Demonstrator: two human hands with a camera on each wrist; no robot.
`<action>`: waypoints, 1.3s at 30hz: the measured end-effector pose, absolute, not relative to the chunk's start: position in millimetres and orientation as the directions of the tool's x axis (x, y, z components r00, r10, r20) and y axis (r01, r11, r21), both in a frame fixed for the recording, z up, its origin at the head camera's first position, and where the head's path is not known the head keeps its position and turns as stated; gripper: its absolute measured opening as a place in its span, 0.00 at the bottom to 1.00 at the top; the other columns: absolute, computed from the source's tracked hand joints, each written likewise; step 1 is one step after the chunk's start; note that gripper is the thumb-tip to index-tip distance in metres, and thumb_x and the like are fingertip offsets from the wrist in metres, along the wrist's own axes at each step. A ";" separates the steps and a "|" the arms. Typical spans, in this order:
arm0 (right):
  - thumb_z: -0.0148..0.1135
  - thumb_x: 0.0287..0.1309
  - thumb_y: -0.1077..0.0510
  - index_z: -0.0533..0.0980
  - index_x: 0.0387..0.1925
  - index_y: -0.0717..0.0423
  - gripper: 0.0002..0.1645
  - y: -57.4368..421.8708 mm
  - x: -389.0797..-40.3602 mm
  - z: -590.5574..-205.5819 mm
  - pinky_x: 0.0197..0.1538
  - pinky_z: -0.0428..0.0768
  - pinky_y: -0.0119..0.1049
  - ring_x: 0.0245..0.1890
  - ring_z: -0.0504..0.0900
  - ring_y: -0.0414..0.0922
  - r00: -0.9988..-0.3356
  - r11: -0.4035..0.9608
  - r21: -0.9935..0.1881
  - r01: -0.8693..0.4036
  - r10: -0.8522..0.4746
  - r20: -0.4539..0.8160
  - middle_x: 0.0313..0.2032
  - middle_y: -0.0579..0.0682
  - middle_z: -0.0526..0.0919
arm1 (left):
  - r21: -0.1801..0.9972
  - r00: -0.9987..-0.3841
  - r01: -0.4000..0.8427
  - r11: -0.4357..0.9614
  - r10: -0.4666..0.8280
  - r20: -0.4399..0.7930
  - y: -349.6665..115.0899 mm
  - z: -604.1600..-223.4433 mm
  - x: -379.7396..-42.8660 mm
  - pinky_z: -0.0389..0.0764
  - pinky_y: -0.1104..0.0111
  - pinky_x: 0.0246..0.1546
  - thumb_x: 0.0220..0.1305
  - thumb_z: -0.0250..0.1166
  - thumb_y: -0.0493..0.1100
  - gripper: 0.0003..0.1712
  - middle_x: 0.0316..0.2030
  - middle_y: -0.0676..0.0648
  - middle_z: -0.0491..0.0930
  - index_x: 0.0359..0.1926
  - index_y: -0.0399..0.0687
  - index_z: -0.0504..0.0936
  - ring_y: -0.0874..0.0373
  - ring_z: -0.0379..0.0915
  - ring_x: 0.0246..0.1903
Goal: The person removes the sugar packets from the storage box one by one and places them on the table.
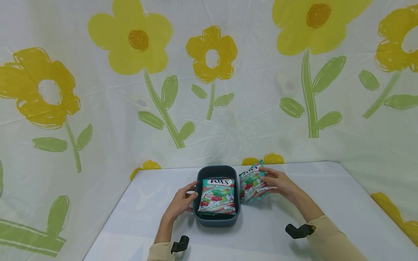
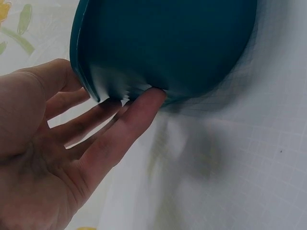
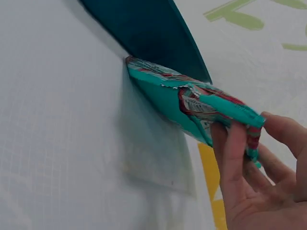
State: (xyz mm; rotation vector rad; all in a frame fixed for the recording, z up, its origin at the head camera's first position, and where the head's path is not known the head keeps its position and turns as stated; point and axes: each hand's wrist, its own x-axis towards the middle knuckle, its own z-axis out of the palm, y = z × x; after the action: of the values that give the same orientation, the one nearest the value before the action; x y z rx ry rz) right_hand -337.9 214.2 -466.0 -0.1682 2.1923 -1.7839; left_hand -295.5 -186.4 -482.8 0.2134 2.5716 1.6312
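Note:
A dark blue-green plastic container (image 1: 217, 220) with rounded corners stands on the table, with a Fox's Mint Blossom candy bag (image 1: 217, 197) lying face up inside it. My left hand (image 1: 179, 200) holds the container's left side, thumb at the rim and fingers on the outer wall; in the left wrist view that hand (image 2: 72, 143) is close under the wall. Just right of the container, a second Fox's candy bag (image 1: 251, 183) is tilted in my right hand (image 1: 282, 184). The right wrist view shows thumb and fingers pinching this bag (image 3: 168, 96) by one end.
The white table (image 1: 137, 217) extends to both sides of the container. Behind it hangs a pale curtain (image 1: 248, 119) printed with yellow flowers. Black camera mounts (image 1: 298, 231) sit on both sleeves.

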 end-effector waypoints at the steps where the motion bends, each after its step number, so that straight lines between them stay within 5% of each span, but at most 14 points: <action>1: 0.59 0.66 0.45 0.59 0.74 0.49 0.40 215.0 -337.7 -465.3 0.53 0.83 0.43 0.54 0.78 0.47 -0.945 0.242 -0.966 0.087 -0.285 -0.157 0.70 0.63 0.65 | 0.906 -0.986 0.069 0.419 0.166 -0.002 -186.6 -482.9 -295.4 0.87 0.61 0.24 0.70 0.58 0.43 0.30 0.62 0.36 0.72 0.72 0.51 0.65 0.49 0.78 0.48; 12: 0.58 0.67 0.47 0.59 0.73 0.54 0.39 212.1 -333.5 -462.5 0.51 0.85 0.50 0.64 0.71 0.62 -0.949 0.432 -0.901 -0.044 -0.300 -0.098 0.70 0.70 0.60 | 0.898 -0.990 0.072 0.435 0.139 0.012 -175.3 -457.1 -275.0 0.87 0.59 0.25 0.71 0.55 0.38 0.29 0.61 0.32 0.71 0.71 0.44 0.65 0.46 0.77 0.47; 19: 0.59 0.66 0.45 0.61 0.72 0.55 0.39 210.9 -333.2 -468.8 0.49 0.82 0.40 0.63 0.71 0.60 -0.960 0.475 -0.879 -0.048 -0.265 -0.091 0.71 0.70 0.59 | 0.906 -0.987 0.070 0.417 0.163 0.001 -178.5 -455.2 -276.0 0.87 0.57 0.25 0.70 0.57 0.37 0.29 0.61 0.31 0.71 0.71 0.43 0.65 0.48 0.77 0.44; 25: 0.62 0.64 0.47 0.65 0.70 0.58 0.37 210.4 -334.2 -479.6 0.66 0.71 0.59 0.69 0.61 0.67 -0.972 0.544 -0.835 -0.085 -0.229 -0.051 0.69 0.71 0.62 | 0.896 -0.988 0.063 0.440 0.152 -0.005 -183.6 -476.9 -291.2 0.87 0.57 0.24 0.71 0.57 0.41 0.30 0.62 0.34 0.71 0.72 0.48 0.65 0.48 0.78 0.47; 39: 0.64 0.62 0.49 0.68 0.66 0.61 0.36 208.2 -331.5 -487.1 0.63 0.70 0.67 0.65 0.65 0.71 -0.971 0.659 -0.734 -0.166 -0.241 0.004 0.67 0.72 0.65 | 0.895 -0.989 0.060 0.442 0.151 -0.008 -186.6 -482.4 -296.6 0.86 0.61 0.23 0.69 0.59 0.42 0.30 0.62 0.36 0.72 0.71 0.53 0.67 0.52 0.78 0.44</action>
State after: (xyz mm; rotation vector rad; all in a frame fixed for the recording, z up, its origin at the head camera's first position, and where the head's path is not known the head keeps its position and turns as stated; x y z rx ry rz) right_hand -331.5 208.2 -487.1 -0.3412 2.7750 -1.2135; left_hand -296.6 -186.6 -482.4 0.1898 2.5925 1.6045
